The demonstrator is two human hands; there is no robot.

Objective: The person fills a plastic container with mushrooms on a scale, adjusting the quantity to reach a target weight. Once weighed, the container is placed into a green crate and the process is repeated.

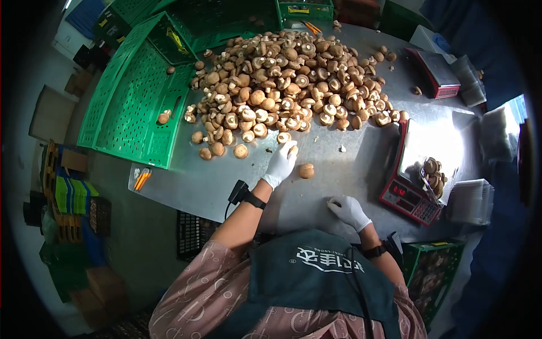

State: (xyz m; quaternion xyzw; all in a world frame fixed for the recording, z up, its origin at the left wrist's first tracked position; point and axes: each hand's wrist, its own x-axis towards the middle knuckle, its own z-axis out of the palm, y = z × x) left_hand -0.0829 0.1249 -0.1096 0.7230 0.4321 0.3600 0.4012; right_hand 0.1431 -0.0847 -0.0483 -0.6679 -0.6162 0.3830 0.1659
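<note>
My left hand, in a white glove, is closed on a brown mushroom at the near edge of a large heap of mushrooms. Another mushroom lies alone on the metal table, just right of that hand. Nearer to my body, my right hand, gloved in white as well, is over the table with its fingers pointing left and slightly apart; I see nothing in it. On the red scale to its right sits a clear tray of mushrooms; the scale's display is lit red.
A green crate with a few mushrooms lies tipped at the left. Orange-handled tools are at the table's left corner. A second scale and stacked clear trays stand on the right. A filled green crate is below the table.
</note>
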